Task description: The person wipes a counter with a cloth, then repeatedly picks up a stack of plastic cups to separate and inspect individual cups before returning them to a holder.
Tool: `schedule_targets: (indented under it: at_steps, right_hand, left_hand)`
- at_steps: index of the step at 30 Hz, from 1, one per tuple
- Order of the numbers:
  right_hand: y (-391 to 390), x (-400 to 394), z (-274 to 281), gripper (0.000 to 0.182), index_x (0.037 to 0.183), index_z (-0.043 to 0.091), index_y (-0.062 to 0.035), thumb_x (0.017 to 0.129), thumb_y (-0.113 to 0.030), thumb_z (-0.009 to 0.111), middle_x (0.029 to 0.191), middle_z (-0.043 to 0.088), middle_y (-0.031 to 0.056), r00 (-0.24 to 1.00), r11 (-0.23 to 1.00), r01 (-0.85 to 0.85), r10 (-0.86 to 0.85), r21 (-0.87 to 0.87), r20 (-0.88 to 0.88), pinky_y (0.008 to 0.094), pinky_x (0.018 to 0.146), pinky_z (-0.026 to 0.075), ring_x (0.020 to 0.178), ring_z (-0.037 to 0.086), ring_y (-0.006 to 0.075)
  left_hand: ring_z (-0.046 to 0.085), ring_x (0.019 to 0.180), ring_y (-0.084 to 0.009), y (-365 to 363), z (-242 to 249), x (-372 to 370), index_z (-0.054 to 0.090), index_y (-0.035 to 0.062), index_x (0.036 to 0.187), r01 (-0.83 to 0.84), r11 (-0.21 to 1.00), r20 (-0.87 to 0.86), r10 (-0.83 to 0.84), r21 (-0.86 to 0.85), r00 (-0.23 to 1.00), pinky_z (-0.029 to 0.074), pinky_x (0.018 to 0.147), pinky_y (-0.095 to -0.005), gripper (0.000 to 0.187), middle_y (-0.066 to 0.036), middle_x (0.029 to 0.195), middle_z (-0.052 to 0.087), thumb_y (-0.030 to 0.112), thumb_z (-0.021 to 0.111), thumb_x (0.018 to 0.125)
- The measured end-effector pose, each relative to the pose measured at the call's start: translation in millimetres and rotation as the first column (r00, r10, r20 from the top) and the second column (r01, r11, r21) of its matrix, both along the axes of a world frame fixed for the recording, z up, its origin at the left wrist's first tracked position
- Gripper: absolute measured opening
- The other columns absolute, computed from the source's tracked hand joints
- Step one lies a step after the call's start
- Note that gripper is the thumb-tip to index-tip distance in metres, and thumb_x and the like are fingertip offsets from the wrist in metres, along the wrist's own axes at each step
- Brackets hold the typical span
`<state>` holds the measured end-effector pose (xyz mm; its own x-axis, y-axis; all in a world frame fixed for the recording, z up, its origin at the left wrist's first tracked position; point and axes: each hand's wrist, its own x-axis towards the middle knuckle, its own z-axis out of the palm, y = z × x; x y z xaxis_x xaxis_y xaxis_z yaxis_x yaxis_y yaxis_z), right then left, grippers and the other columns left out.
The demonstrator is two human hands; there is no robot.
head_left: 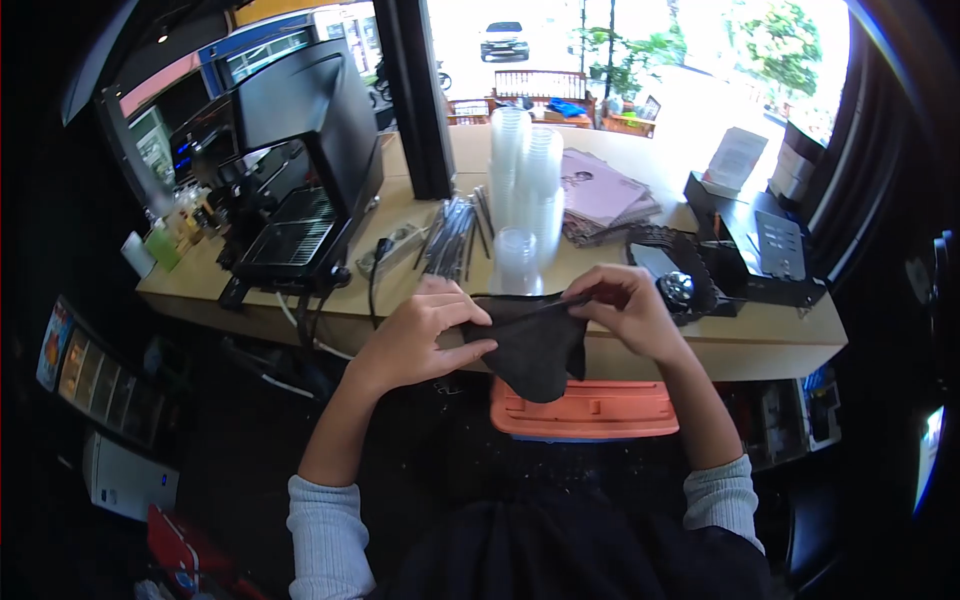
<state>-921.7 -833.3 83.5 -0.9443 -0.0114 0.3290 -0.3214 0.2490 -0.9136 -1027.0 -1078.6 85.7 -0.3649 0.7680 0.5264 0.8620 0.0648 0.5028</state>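
A dark grey cloth (528, 352) hangs between my two hands, in front of the counter's near edge. Its left upper corner is pinched by my left hand (425, 335), thumb and fingers closed on it. At the right upper edge, my right hand (628, 310) grips the same cloth between thumb and fingertips. The lower part droops loosely to a rounded point. Just beyond the cloth on the counter stand stacked clear plastic cups (516, 258), and a bundle of wrapped straws (455, 235) lies to their left.
On the wooden counter (400, 285), a black espresso machine (305, 190) stands left, beside a power strip (398, 243). Pink printed sheets (600, 190), a black tray (690, 262) and a black box (765, 245) are on the right. An orange-lidded bin (610, 410) sits below the counter.
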Motion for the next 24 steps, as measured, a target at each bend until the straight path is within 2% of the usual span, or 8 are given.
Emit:
schedule_targets:
  at_steps: [2, 8, 10, 13, 14, 18, 20, 24]
  right_hand:
    - [29, 3, 2, 0.022, 0.096, 0.065, -0.0010, 0.075, 0.004, 0.064, 0.085, 0.064, 0.0015, 0.987, 0.997, 0.051, -0.041, 0.061, -0.154, 0.0185, 0.067, 0.043, 0.074, 0.053, 0.0030]
    - [84, -4, 26, 0.027, 0.102, 0.065, -0.0019, 0.075, 0.001, 0.064, 0.082, 0.064, 0.0013, 0.939, 0.889, 0.334, -0.284, 0.312, -0.197, 0.0208, 0.065, 0.046, 0.072, 0.055, 0.0032]
    - [91, -7, 47, 0.026, 0.103, 0.064, -0.0014, 0.078, 0.001, 0.060, 0.077, 0.063, 0.0020, 0.911, 0.871, 0.409, -0.407, 0.273, -0.065, 0.0214, 0.062, 0.046, 0.068, 0.056, 0.0050]
    - [101, -8, 66, 0.020, 0.099, 0.063, -0.0004, 0.080, -0.001, 0.056, 0.077, 0.063, 0.0038, 0.861, 0.866, 0.476, -0.423, 0.156, -0.281, 0.0207, 0.065, 0.047, 0.071, 0.059, 0.0080]
    - [108, -11, 67, 0.019, 0.098, 0.063, -0.0008, 0.080, -0.002, 0.055, 0.077, 0.063, 0.0043, 0.845, 0.871, 0.472, -0.401, 0.139, -0.355, 0.0210, 0.066, 0.048, 0.072, 0.059, 0.0083]
    - [108, 8, 44, 0.016, 0.090, 0.064, 0.0011, 0.077, -0.002, 0.054, 0.080, 0.064, 0.0060, 0.922, 0.846, 0.385, -0.338, 0.368, -0.187, 0.0228, 0.066, 0.048, 0.073, 0.060, 0.0090]
    - [120, 10, -21, 0.016, 0.082, 0.064, 0.0028, 0.070, 0.004, 0.054, 0.066, 0.060, 0.0037, 0.973, 0.870, 0.163, -0.219, 0.466, 0.069, 0.0215, 0.052, 0.046, 0.058, 0.058, 0.0063]
    - [115, 1, -61, 0.014, 0.081, 0.063, 0.0043, 0.070, 0.004, 0.055, 0.058, 0.060, 0.0063, 0.922, 0.937, 0.099, -0.212, 0.334, 0.323, 0.0234, 0.050, 0.048, 0.054, 0.062, 0.0112]
  left_hand:
    - [0.060, 0.083, -0.0252, 13, 17, -2, 0.062, 0.0017, 0.078, 0.014, 0.999, -0.356, -0.032, -0.053, 0.934, 0.045, 0.083, -0.0334, 0.025, -0.009, 0.081, 0.063, 0.015, 0.077, 0.064]
    - [0.063, 0.085, -0.0238, 86, 26, -37, 0.054, 0.0011, 0.077, 0.128, 0.967, -0.100, -0.153, -0.219, 0.983, 0.047, 0.081, -0.0353, 0.023, -0.009, 0.085, 0.063, 0.013, 0.073, 0.070]
    - [0.065, 0.080, -0.0205, 111, 31, -46, 0.054, 0.0007, 0.081, 0.010, 0.996, 0.056, -0.005, -0.089, 0.998, 0.050, 0.073, -0.0312, 0.020, -0.011, 0.084, 0.064, 0.009, 0.071, 0.073]
    - [0.065, 0.076, -0.0257, 132, 38, -44, 0.058, 0.0019, 0.087, 0.005, 0.929, -0.043, 0.012, 0.370, 0.999, 0.050, 0.068, -0.0332, 0.017, -0.013, 0.079, 0.064, 0.010, 0.068, 0.076]
    - [0.065, 0.076, -0.0257, 134, 37, -41, 0.058, 0.0019, 0.087, 0.005, 0.929, -0.045, 0.012, 0.369, 0.999, 0.050, 0.068, -0.0332, 0.017, -0.013, 0.079, 0.064, 0.010, 0.068, 0.076]
    - [0.063, 0.079, -0.0270, 121, 7, -29, 0.060, 0.0030, 0.095, -0.039, 0.993, -0.125, 0.053, 0.107, 0.991, 0.049, 0.071, -0.0357, 0.023, -0.013, 0.084, 0.064, 0.013, 0.067, 0.076]
    - [0.063, 0.076, -0.0262, 112, -32, -29, 0.061, 0.0045, 0.094, -0.008, 0.991, -0.135, -0.010, -0.132, 0.991, 0.049, 0.068, -0.0351, 0.021, -0.011, 0.084, 0.064, 0.012, 0.067, 0.075]
    - [0.063, 0.074, -0.0243, 118, -59, -26, 0.062, 0.0082, 0.087, -0.033, 0.941, -0.408, -0.115, -0.337, 0.906, 0.046, 0.066, -0.0359, 0.015, -0.006, 0.080, 0.064, 0.013, 0.067, 0.073]
